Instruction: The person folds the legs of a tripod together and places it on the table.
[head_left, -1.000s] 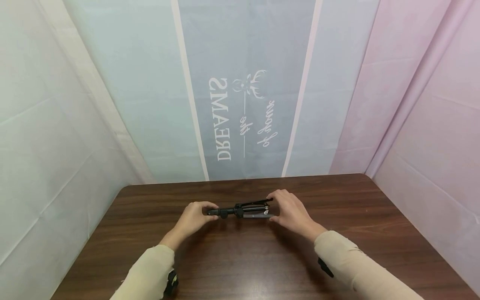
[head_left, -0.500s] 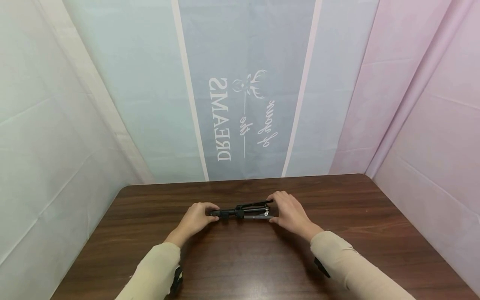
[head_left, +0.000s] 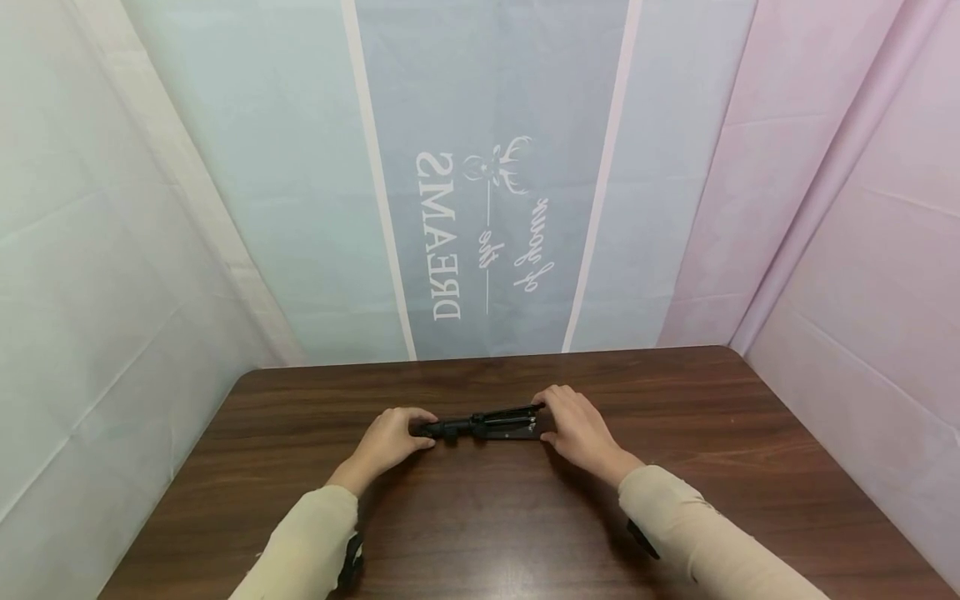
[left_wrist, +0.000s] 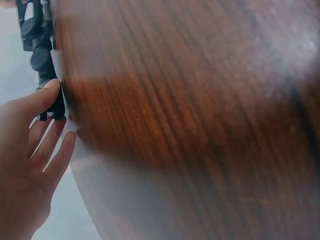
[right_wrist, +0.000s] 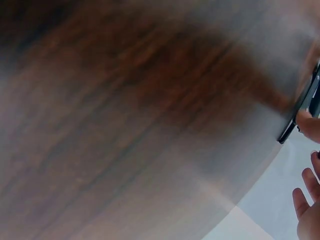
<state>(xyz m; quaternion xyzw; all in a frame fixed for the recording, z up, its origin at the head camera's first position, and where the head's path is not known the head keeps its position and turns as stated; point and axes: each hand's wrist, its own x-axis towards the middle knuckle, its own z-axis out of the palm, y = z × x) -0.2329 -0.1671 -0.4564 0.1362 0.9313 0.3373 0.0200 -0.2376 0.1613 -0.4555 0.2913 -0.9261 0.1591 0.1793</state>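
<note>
A small black tripod (head_left: 467,427) lies lengthwise between both hands, just over or on the table; which of the two is unclear. Its legs point right and stand slightly apart. My left hand (head_left: 384,442) pinches the narrow left end between thumb and fingers; the left wrist view shows the thumb across the tripod's end (left_wrist: 44,65). At the leg tips, my right hand (head_left: 581,429) has thumb and fingers on the two outer legs. The right wrist view catches a flat leg (right_wrist: 300,107) beside the thumb at its edge, partly cut off.
The brown wood-grain table (head_left: 480,517) has rounded far corners. Behind it hangs a pale blue cloth backdrop (head_left: 491,100) with mirrored lettering. Light cloth walls close in the left (head_left: 112,292) and right (head_left: 877,275) sides.
The tripod's outer legs have come a little closer together between the right thumb and fingers. The near leg looks darker now. The left forearm has shifted slightly right.
</note>
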